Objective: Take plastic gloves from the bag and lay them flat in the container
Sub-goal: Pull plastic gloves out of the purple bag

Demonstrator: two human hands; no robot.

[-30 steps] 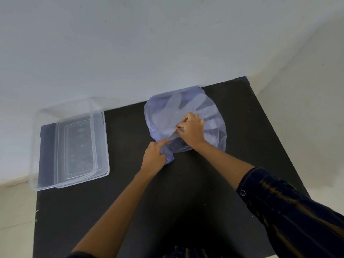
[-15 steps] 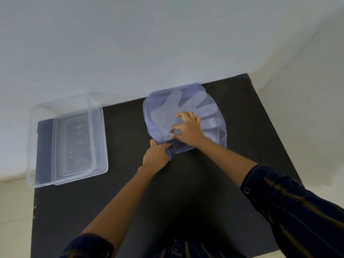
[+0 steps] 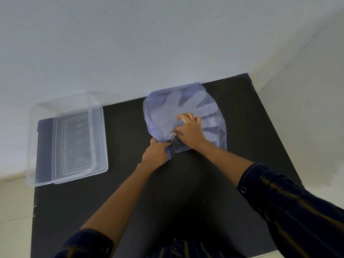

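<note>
A thin purple plastic bag (image 3: 160,108) lies on the black table (image 3: 130,192) at the far middle. Pale plastic gloves (image 3: 173,107) show through it, fingers spread toward the wall. My left hand (image 3: 155,152) pinches the bunched mouth of the bag at its near edge. My right hand (image 3: 189,130) presses on the bag beside it, fingers curled into the plastic at the opening; whether they hold a glove is hidden. The clear plastic container (image 3: 33,146) stands at the far left, overhanging the table's left edge, far from both hands.
A clear lid (image 3: 98,146) lies flat, partly inside or under the container's right side. A white wall rises behind the table. The table's right edge runs diagonally near the bag, with pale floor beyond.
My left hand has closed its grip on the bag's bunched mouth, and my right hand's fingers have curled in at the opening. The bag has stayed in place.
</note>
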